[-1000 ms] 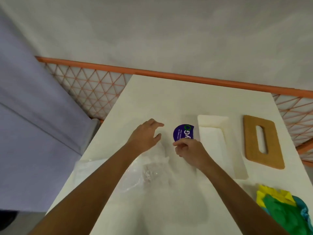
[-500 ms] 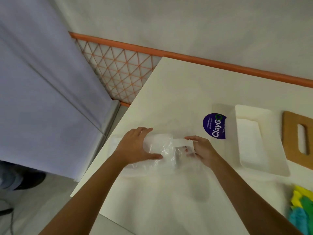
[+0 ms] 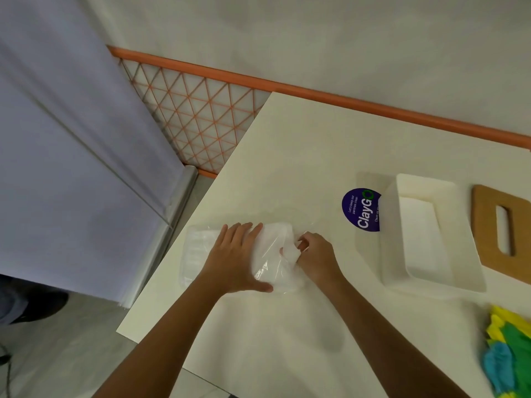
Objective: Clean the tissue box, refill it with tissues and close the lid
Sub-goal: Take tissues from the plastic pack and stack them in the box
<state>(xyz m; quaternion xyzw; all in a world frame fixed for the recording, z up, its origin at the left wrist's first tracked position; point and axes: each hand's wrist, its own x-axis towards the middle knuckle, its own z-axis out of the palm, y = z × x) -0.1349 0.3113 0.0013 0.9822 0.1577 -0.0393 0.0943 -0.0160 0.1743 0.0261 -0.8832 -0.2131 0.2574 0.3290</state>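
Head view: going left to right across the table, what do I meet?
Clear-wrapped tissue pack, its free end first → left hand flat on it → right hand pinching its other end → purple ClayGo sticker → open white tissue box → wooden lid with slot. The coloured cloths overlap the lid's span, so I leave them out.

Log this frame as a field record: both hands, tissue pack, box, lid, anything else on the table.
left hand: lies flat on the tissue pack, fingers straight
right hand: pinches a white fold at the pack's right end; tissue or wrapper, cannot tell
pack: in clear plastic, on the table, left of the tissue box
box: white, open, no tissues visible inside
lid: wooden, slotted, flat on the table right of the box
other: purple ClayGo sticker partly behind the box; coloured cloths at right edge
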